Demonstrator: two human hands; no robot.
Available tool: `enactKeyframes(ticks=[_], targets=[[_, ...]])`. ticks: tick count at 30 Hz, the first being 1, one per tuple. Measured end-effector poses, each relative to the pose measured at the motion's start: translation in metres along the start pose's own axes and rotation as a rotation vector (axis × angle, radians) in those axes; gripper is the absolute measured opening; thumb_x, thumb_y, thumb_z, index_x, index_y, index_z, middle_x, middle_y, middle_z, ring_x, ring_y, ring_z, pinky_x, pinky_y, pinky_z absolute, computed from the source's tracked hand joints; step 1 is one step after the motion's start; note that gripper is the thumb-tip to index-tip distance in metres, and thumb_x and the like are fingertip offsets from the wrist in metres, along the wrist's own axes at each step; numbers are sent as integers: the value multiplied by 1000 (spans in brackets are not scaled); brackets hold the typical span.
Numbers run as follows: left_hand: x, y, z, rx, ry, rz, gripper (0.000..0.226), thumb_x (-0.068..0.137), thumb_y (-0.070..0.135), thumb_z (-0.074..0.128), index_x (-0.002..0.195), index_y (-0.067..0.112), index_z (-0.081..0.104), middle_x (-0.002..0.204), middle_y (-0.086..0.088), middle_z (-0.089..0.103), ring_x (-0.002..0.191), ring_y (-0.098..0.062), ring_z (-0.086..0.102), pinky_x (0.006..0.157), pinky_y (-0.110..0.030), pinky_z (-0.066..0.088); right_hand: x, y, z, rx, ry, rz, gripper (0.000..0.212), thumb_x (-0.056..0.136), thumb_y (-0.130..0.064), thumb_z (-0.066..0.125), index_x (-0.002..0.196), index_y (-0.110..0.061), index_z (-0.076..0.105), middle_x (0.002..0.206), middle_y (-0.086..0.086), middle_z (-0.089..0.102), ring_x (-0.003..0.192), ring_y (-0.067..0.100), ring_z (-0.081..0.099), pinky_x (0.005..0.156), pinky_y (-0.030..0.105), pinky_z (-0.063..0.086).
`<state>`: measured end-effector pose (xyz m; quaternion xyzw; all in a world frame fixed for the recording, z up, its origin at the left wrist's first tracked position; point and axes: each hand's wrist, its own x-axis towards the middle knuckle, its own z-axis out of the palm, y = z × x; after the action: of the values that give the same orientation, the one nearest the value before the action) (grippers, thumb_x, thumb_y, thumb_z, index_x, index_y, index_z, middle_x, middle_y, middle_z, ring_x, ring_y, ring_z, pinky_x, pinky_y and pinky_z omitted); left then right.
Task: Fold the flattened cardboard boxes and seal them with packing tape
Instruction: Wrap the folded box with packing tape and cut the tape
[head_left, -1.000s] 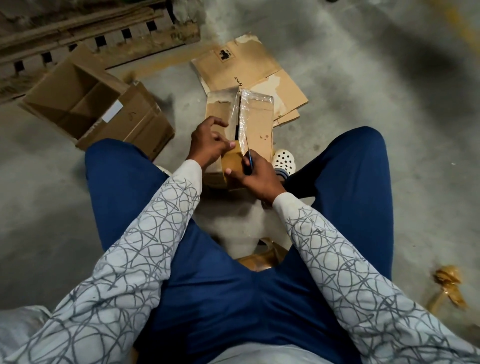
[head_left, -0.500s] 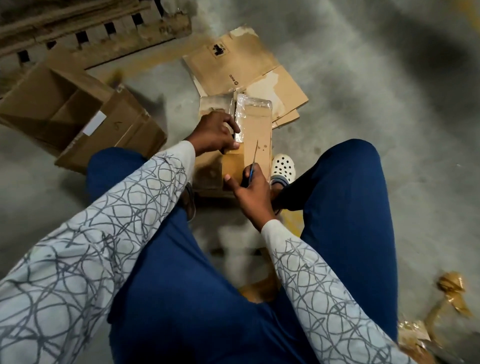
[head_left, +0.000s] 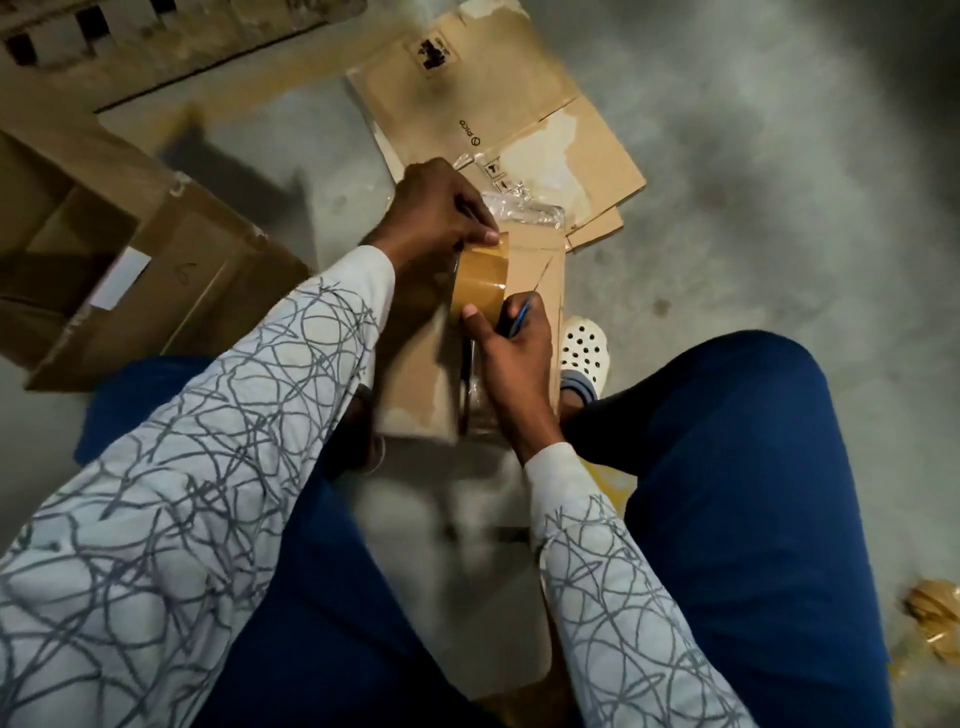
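On the concrete floor (head_left: 779, 208) between a seated person's knees stands a small cardboard box (head_left: 421, 379), its top flaps folded in, and I watch both hands work at its top seam. The left hand (head_left: 434, 208) curls round the far end of a band of brown packing tape (head_left: 480, 280), thumb pinched on its edge; whether a full roll sits under the palm I cannot tell. The right hand (head_left: 511, 358) grips a thin blue-handled tool (head_left: 521, 316) in curled fingers, its tip pointing away over the box top, while the thumb presses on the near end of the tape. The tape lies on the box top between the two thumbs. Crinkled clear plastic film (head_left: 524, 213) shows at the far edge of the box, just beyond the left hand. Flattened cardboard sheets (head_left: 467, 88) lie on the floor past the box, partly under it. An open carton (head_left: 208, 260) lies to the left, near a blurred wooden pallet (head_left: 156, 47). A white perforated clog (head_left: 584, 348) sits just beside the box on the right, and crumpled brown tape scraps (head_left: 930, 618) lie well apart at lower right. Patterned white sleeves and blue trousers (head_left: 727, 467) fill my foreground.
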<state>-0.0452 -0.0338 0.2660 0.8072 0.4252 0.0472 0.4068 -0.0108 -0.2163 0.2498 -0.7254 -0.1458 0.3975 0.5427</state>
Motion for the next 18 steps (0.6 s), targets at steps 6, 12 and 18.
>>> enactKeyframes(ticks=[6,12,18], targets=[[33,-45,13,-30,-10,-121,25,67,22,91,90,17,82,87,0,77,84,-10,72,83,-35,59,28,13,24,-29,-15,55,34,92,-20,70,78,-29,40,72,-15,48,57,-10,46,60,11,39],[56,-63,32,-66,63,-113,19,68,23,89,84,19,82,77,5,75,76,-4,69,81,-29,57,41,19,26,-44,1,39,31,96,-33,65,82,-22,39,73,-12,48,61,-6,45,61,15,39],[69,-64,33,15,152,-114,17,70,33,85,85,26,81,85,10,74,89,-9,67,83,-31,54,51,17,25,-72,-11,50,33,93,-37,68,82,-23,40,73,-12,52,64,-1,47,66,23,43]])
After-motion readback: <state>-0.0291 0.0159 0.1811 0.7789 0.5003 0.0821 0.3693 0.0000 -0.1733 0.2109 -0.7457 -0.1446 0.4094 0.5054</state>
